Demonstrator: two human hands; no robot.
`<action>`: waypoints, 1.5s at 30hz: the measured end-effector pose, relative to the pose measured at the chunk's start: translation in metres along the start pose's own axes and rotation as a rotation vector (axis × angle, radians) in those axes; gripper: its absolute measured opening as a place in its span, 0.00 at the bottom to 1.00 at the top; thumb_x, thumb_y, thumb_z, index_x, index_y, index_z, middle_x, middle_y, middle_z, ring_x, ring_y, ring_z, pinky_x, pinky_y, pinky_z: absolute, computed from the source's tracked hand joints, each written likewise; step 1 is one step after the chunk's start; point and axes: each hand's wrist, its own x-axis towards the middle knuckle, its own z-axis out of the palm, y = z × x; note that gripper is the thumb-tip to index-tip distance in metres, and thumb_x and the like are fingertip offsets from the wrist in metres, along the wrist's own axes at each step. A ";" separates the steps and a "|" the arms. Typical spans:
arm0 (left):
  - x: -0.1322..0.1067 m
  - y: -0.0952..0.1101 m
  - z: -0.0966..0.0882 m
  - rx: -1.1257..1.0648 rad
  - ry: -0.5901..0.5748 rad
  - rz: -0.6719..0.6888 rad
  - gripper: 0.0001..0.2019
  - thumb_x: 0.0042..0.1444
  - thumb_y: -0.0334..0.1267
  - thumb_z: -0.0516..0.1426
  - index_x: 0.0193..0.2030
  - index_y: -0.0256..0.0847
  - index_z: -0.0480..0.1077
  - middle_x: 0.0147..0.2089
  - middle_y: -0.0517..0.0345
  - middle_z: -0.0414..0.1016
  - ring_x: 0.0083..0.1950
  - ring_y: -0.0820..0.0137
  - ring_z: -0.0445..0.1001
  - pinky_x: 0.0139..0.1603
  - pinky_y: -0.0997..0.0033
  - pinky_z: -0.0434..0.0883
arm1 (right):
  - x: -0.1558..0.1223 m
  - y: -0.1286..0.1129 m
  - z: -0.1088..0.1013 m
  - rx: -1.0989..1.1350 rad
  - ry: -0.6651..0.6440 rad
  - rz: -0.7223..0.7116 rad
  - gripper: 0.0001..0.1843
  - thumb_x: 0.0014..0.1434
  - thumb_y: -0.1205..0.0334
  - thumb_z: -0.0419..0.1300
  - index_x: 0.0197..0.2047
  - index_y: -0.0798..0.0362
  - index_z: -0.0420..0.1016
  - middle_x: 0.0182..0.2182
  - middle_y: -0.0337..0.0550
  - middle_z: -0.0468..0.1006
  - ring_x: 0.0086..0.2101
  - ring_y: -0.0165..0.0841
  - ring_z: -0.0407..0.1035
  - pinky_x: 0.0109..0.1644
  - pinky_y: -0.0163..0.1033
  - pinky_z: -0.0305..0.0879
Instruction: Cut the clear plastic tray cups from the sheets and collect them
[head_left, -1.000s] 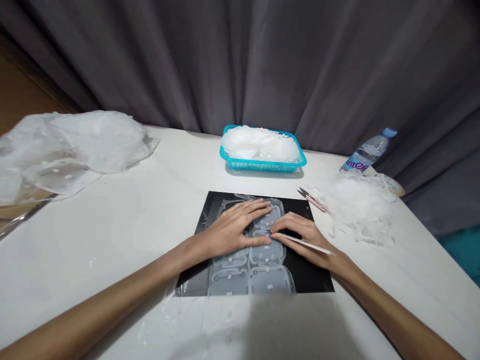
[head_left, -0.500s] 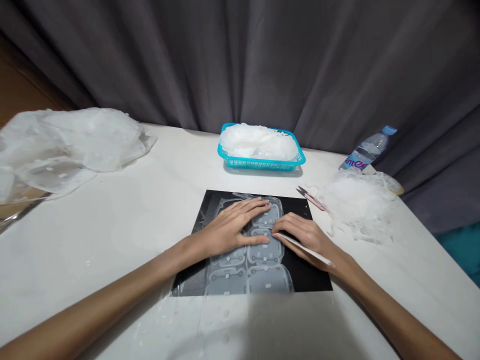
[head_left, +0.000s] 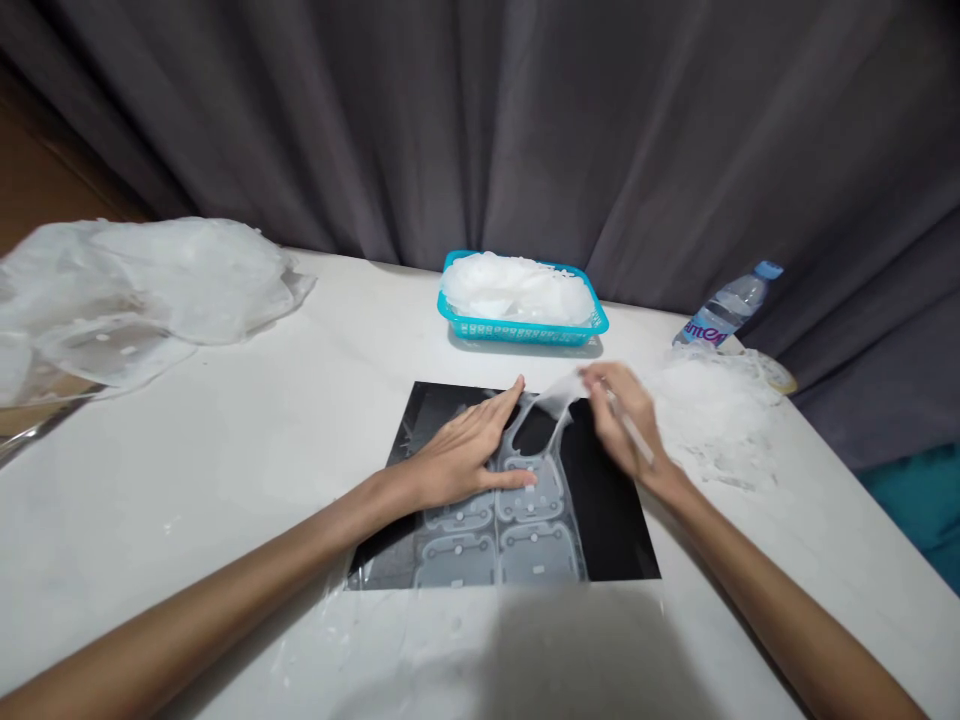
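A black mat point(head_left: 611, 520) lies on the table under a translucent film sheet point(head_left: 536, 555) marked with several rounded panels. My left hand point(head_left: 469, 450) rests flat on the sheet, fingers stretched and thumb out over a right-column panel. My right hand point(head_left: 626, 420) is raised at the mat's upper right corner, slightly blurred. Its fingertips pinch a thin translucent film piece point(head_left: 562, 395), which stretches up from the sheet around an opening where black shows. A slim white stick-like tool point(head_left: 634, 430) also lies in that hand; its tip is hidden.
Behind the mat stands a turquoise basket point(head_left: 525, 335) heaped with white translucent pieces. To the right are a pile of film scraps point(head_left: 709, 410) and a water bottle point(head_left: 724, 308). A large clear plastic bag point(head_left: 187, 275) sits at the left. A grey curtain point(head_left: 375, 120) hangs behind the table.
My right hand has lifted up and away from the sheet, pulling up film from the top right panel, where black now shows. My left hand stays down, its fingers now closer together.
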 end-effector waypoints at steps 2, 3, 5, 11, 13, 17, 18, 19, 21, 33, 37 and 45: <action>0.000 -0.001 0.000 -0.006 -0.001 -0.017 0.58 0.62 0.66 0.58 0.81 0.46 0.22 0.83 0.39 0.34 0.81 0.42 0.42 0.76 0.35 0.51 | 0.024 0.014 -0.011 -0.012 0.092 0.098 0.14 0.72 0.61 0.52 0.44 0.54 0.79 0.41 0.52 0.81 0.44 0.44 0.75 0.50 0.52 0.73; 0.000 -0.002 0.001 -0.013 0.019 -0.019 0.59 0.61 0.66 0.59 0.81 0.47 0.21 0.83 0.39 0.32 0.82 0.41 0.41 0.76 0.35 0.52 | 0.033 0.016 -0.017 -0.001 0.080 0.110 0.13 0.71 0.60 0.54 0.43 0.53 0.80 0.41 0.50 0.82 0.43 0.43 0.76 0.49 0.50 0.73; -0.001 -0.003 0.002 -0.041 0.118 -0.005 0.63 0.57 0.66 0.62 0.80 0.48 0.20 0.83 0.37 0.30 0.82 0.41 0.40 0.75 0.36 0.54 | 0.041 0.009 -0.027 0.080 -0.077 0.113 0.11 0.69 0.59 0.58 0.43 0.51 0.82 0.43 0.47 0.83 0.45 0.41 0.76 0.52 0.47 0.71; 0.002 0.004 -0.002 -0.276 0.344 0.092 0.37 0.62 0.53 0.65 0.73 0.47 0.59 0.59 0.48 0.76 0.59 0.56 0.75 0.62 0.51 0.70 | 0.023 -0.048 -0.035 0.434 -0.638 0.046 0.12 0.70 0.56 0.62 0.52 0.45 0.83 0.43 0.40 0.82 0.43 0.35 0.75 0.50 0.41 0.69; 0.004 0.007 -0.006 -0.359 0.330 0.028 0.17 0.66 0.50 0.62 0.54 0.42 0.75 0.46 0.54 0.79 0.47 0.62 0.77 0.53 0.59 0.72 | 0.019 -0.050 -0.031 0.471 -0.517 0.100 0.14 0.70 0.54 0.62 0.55 0.44 0.82 0.42 0.40 0.80 0.42 0.35 0.74 0.49 0.41 0.69; 0.007 0.005 -0.011 -0.615 0.360 -0.077 0.15 0.63 0.50 0.64 0.41 0.39 0.72 0.38 0.60 0.76 0.38 0.68 0.74 0.41 0.70 0.70 | 0.010 -0.037 -0.015 0.292 -0.147 0.161 0.23 0.77 0.50 0.48 0.46 0.47 0.85 0.41 0.45 0.76 0.46 0.39 0.70 0.56 0.48 0.67; 0.008 0.004 -0.012 -0.692 0.353 -0.081 0.16 0.62 0.50 0.64 0.41 0.39 0.70 0.37 0.60 0.76 0.37 0.69 0.74 0.39 0.71 0.69 | 0.006 -0.034 -0.010 0.221 -0.112 0.127 0.26 0.77 0.50 0.45 0.45 0.47 0.85 0.42 0.46 0.75 0.48 0.40 0.69 0.58 0.50 0.66; 0.008 0.003 -0.012 -0.759 0.341 -0.085 0.17 0.61 0.51 0.65 0.40 0.39 0.69 0.36 0.60 0.77 0.36 0.69 0.74 0.38 0.71 0.70 | 0.001 -0.032 -0.006 0.164 -0.104 0.081 0.27 0.78 0.51 0.44 0.45 0.47 0.84 0.44 0.48 0.74 0.49 0.41 0.68 0.59 0.52 0.66; 0.009 0.000 -0.012 -0.846 0.312 -0.109 0.18 0.59 0.51 0.66 0.40 0.41 0.66 0.34 0.61 0.77 0.34 0.70 0.74 0.35 0.73 0.69 | -0.008 -0.031 0.003 0.116 -0.140 -0.014 0.23 0.78 0.54 0.44 0.50 0.48 0.81 0.47 0.49 0.73 0.52 0.42 0.67 0.61 0.53 0.67; 0.009 0.001 -0.012 -0.901 0.281 -0.113 0.23 0.54 0.47 0.71 0.45 0.42 0.64 0.32 0.66 0.73 0.31 0.73 0.72 0.33 0.75 0.69 | -0.028 -0.035 0.024 0.245 -0.334 -0.002 0.24 0.71 0.60 0.59 0.67 0.47 0.62 0.58 0.52 0.73 0.50 0.41 0.70 0.57 0.51 0.70; 0.010 0.001 -0.012 -0.932 0.252 -0.089 0.20 0.56 0.46 0.70 0.44 0.41 0.65 0.34 0.64 0.75 0.33 0.72 0.75 0.35 0.74 0.71 | -0.023 -0.031 0.026 0.417 -0.374 0.073 0.26 0.69 0.61 0.61 0.68 0.48 0.63 0.50 0.47 0.80 0.39 0.35 0.69 0.49 0.43 0.70; 0.010 0.000 -0.011 -0.991 0.230 -0.070 0.20 0.57 0.42 0.70 0.47 0.42 0.64 0.36 0.61 0.79 0.36 0.70 0.78 0.36 0.74 0.72 | -0.020 -0.034 0.026 0.457 -0.364 0.117 0.17 0.66 0.58 0.65 0.58 0.48 0.75 0.38 0.40 0.78 0.35 0.33 0.65 0.42 0.38 0.67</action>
